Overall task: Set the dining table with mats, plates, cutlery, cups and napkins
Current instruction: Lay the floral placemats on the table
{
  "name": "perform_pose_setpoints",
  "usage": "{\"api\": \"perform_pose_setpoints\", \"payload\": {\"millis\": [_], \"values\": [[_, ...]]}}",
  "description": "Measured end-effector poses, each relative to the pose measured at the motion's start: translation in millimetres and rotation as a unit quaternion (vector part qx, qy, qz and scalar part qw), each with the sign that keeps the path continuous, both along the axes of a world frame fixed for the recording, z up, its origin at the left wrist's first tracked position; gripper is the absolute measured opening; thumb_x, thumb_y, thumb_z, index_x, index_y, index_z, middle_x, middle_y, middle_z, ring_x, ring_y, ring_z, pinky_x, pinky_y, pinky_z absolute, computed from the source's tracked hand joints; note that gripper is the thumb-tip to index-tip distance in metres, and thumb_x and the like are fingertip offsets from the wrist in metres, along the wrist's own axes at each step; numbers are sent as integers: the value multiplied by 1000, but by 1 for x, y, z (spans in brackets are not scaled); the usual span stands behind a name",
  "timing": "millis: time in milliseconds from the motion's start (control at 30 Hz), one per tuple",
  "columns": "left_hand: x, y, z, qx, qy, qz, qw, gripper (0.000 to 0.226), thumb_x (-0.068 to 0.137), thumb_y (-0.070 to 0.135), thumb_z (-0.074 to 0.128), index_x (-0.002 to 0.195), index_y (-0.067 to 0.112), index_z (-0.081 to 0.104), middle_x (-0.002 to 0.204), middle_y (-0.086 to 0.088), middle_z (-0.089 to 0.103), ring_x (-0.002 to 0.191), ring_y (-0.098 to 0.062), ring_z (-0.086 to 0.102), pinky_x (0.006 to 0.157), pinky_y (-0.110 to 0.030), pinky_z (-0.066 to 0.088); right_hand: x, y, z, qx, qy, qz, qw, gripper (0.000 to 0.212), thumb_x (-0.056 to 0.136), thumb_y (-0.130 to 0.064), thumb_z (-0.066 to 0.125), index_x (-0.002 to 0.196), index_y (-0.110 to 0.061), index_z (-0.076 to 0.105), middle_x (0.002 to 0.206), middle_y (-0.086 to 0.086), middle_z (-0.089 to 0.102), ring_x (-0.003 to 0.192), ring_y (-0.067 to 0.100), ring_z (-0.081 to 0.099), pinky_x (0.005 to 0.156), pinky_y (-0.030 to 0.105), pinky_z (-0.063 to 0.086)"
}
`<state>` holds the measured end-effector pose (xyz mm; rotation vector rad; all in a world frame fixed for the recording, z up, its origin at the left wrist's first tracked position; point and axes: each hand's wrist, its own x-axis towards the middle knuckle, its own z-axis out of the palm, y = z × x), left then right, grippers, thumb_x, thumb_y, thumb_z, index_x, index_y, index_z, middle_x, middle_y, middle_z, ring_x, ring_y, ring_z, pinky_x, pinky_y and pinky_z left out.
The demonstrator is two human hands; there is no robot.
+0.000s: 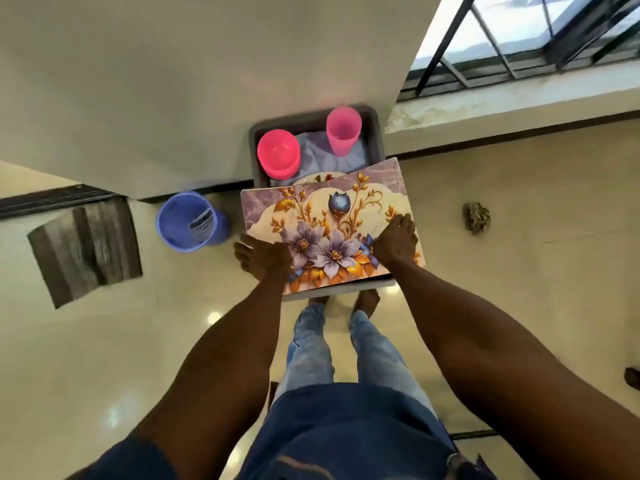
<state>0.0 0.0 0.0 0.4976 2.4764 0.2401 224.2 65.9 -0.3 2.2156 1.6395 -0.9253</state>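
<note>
A floral place mat (332,216), purple and orange flowers on cream, is held tilted over the near part of a grey tub (378,133) on the floor. My left hand (263,258) grips the mat's near-left edge. My right hand (396,237) lies on its right side with fingers curled over the edge. In the tub stand two pink cups, one at the left (278,154) and one at the back right (343,129), on pale folded cloth (322,154). A plate rim (317,176) peeks out just beyond the mat. The rest of the tub is hidden.
A blue bucket (188,221) stands left of the tub by the wall corner. A striped floor mat (86,247) lies further left. A crumpled brown lump (477,217) sits on the tiles at the right. A barred window (519,36) is at the upper right.
</note>
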Motion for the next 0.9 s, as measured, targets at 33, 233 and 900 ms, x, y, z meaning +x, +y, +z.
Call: {"api": "perform_pose_setpoints", "payload": {"millis": [33, 233, 900], "values": [[-3, 2, -3, -10, 12, 22, 1000, 85, 90, 28, 64, 154, 7, 12, 161, -23, 10, 148, -39, 10, 120, -48, 13, 3, 6, -3, 1, -14, -7, 1000, 85, 89, -31, 65, 150, 2, 15, 158, 20, 14, 146, 35, 15, 117, 44, 21], [-29, 14, -31, -22, -16, 98, 995, 78, 93, 30, 59, 152, 6, 15, 152, -22, 32, 141, -38, 30, 118, -46, 20, 17, 40, -28, -3, -2, -81, 997, 73, 88, -15, 59, 147, 2, 19, 148, 20, 32, 136, 36, 32, 110, 45, 27], [-23, 21, -1, 51, -27, 37, 998, 38, 102, 21, 43, 137, 6, 43, 136, -20, 53, 124, -37, 52, 102, -42, 41, 3, 30, 1, 51, 137, -221, 964, 30, 95, -16, 53, 125, -10, 52, 120, 15, 63, 107, 34, 60, 86, 43, 50]]}}
